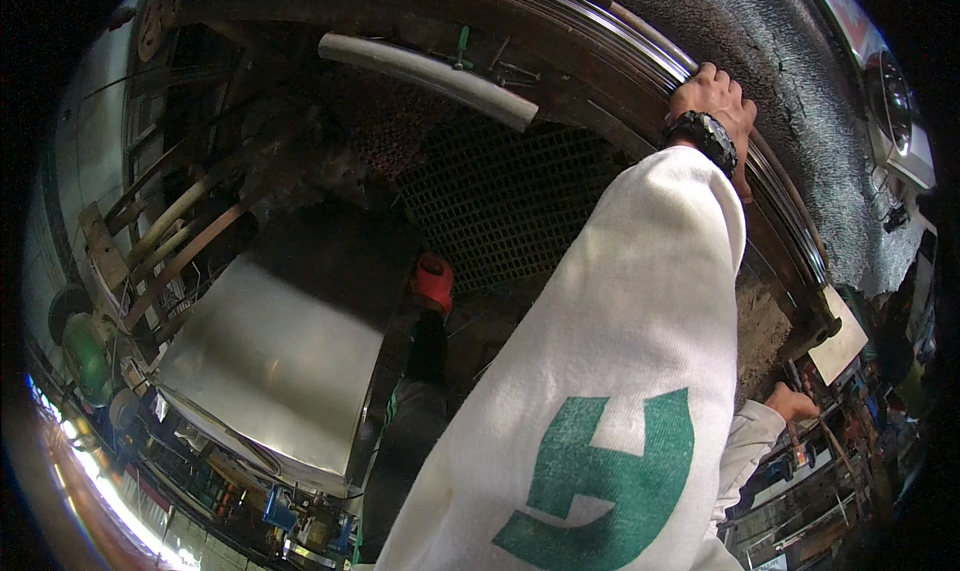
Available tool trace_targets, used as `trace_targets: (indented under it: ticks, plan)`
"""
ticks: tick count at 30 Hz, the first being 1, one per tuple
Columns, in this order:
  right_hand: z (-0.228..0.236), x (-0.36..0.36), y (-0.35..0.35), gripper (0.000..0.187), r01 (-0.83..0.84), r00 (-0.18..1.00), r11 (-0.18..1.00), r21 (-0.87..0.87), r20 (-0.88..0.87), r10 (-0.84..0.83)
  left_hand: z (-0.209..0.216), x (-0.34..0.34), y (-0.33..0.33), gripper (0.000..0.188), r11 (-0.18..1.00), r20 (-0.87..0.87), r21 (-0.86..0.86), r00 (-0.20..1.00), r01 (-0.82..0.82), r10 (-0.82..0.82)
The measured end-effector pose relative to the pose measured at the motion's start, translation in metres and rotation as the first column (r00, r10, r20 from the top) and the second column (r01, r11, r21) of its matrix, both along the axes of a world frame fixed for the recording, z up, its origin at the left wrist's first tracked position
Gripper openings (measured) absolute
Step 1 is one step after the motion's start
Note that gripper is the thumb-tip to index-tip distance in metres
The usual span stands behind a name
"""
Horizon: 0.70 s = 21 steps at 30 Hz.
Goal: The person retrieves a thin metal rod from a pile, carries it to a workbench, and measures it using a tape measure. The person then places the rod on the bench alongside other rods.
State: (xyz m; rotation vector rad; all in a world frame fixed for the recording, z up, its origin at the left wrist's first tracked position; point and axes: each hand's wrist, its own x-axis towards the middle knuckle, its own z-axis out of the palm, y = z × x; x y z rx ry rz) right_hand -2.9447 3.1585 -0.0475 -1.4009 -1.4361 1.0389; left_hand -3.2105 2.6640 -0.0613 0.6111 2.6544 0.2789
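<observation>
My left arm, in a white sleeve with a green mark, reaches up across the middle to the upper right. My left hand (712, 111), with a dark watch at the wrist, is closed over a long shiny metal rail (655, 46). The rail looks curved and has lengthwise ridges. Lower on the right, my right hand (790, 403) sticks out of a pale sleeve. Its fingers look curled, but what they hold, if anything, is too small to make out. A crinkled, silvery dark sheet (800, 91) lies just beyond the rail.
A pale tube (430, 76) lies on the dark frame, near a green-handled tool (463, 46). A black grid (500, 201) stretches below it. At left stand a smooth metal box (275, 361) and several rods (175, 216). A red shoe (433, 281) ends a dark trouser leg.
</observation>
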Motion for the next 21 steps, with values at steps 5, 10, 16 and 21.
trace_targets:
  ticks: [5,10,16,21]
  plan:
    - [0.007,-0.009,-0.025,0.042,-0.001,1.0,1.0,-0.005,-0.022,0.001,0.0,0.0,0.0,0.108,1.0,0.006,0.001,1.0,0.003,-0.003]
    - [0.01,-0.007,-0.016,0.041,-0.011,0.998,1.0,-0.023,-0.07,0.009,0.001,0.001,0.002,0.108,1.0,-0.001,0.003,1.0,-0.003,0.003]
    - [0.008,-0.016,-0.028,0.044,0.04,0.99,0.999,-0.037,-0.133,-0.044,-0.001,0.002,0.001,0.109,1.0,0.002,-0.005,1.0,-0.003,0.003]
    - [0.001,-0.009,-0.013,0.047,0.029,0.989,0.999,-0.042,-0.14,-0.035,0.0,0.001,0.001,0.109,1.0,0.014,-0.002,1.0,-0.007,0.007]
